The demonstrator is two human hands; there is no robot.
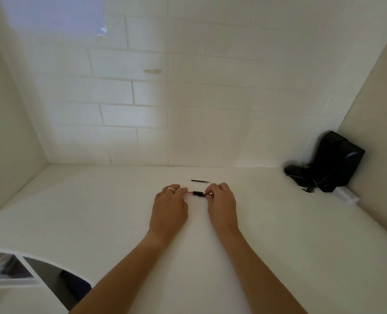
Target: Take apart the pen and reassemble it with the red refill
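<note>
Between hands: left hand (168,208) pinches red refill (189,192); right hand (222,203) grips pen barrel (198,193).

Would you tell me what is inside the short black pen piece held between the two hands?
A thin red refill runs through the short black pen piece, sticking out toward the left hand. Its other end is covered by the right hand.

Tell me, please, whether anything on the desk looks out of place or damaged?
Nothing stands out. The dark refill lies set aside beyond both hands; the left hand and right hand hold the red refill and black pen piece between them.
</note>
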